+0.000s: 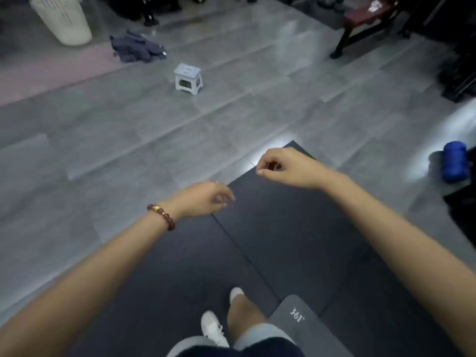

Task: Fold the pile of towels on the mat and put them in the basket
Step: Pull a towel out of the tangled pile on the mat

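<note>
A heap of dark blue-grey towels [137,48] lies on a pink mat [51,70] at the far left. Beside it stands a white slatted basket [61,19] at the top left corner. Both arms reach out in front of me, far from the towels. My left hand [203,198], with a bead bracelet at the wrist, hangs with loosely curled fingers and holds nothing. My right hand [280,167] is also loosely curled and empty. Both hover over a black floor mat [296,240].
A small white step stool [188,78] stands on the grey tiled floor between me and the towels. A dark red bench [365,24] is at the back right. A blue roller [454,161] lies at the right edge. My legs and white shoes [213,328] show below.
</note>
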{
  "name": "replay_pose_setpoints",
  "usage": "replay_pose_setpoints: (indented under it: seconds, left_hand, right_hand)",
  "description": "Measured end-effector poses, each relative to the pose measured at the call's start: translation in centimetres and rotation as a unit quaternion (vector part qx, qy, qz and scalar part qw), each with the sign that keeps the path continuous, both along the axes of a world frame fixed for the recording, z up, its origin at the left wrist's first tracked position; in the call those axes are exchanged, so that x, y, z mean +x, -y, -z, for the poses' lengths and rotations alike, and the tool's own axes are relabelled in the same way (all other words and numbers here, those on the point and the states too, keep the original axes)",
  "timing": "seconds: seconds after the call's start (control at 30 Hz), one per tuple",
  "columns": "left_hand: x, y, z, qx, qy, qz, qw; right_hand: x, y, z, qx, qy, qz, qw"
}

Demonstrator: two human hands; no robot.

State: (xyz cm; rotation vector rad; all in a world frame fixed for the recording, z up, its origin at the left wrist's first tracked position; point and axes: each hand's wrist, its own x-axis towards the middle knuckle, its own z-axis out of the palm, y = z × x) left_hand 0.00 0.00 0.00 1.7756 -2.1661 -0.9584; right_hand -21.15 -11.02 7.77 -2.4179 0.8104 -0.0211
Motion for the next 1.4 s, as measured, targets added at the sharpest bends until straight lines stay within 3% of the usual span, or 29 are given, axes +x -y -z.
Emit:
replay_pose_setpoints:
  seconds: [0.17,0.47,1.03,1.4]
  left_hand:
    - [1.9,0.0,3.8,0.050,-0.029,-0.033,0.998]
    - [10.9,11.8,1.3,0.003,-0.096,-0.111,0.989]
    - [33.9,31.1,-1.3,-0.032,-0.058,-0.139,0.988]
    - [52.4,43.0,-2.4,-0.044,-0.049,-0.124,0.990]
  right_hand:
    - [2.8,2.0,2.4,0.028,-0.008,0.009,1.000]
    - [11.8,14.7,2.6,0.024,0.027,-0.017,0.999]
    - [36.9,34.8,-0.3,0.016,0.013,-0.077,0.997]
    - [53.8,45.4,-0.7,0.026,0.028,-0.041,0.998]
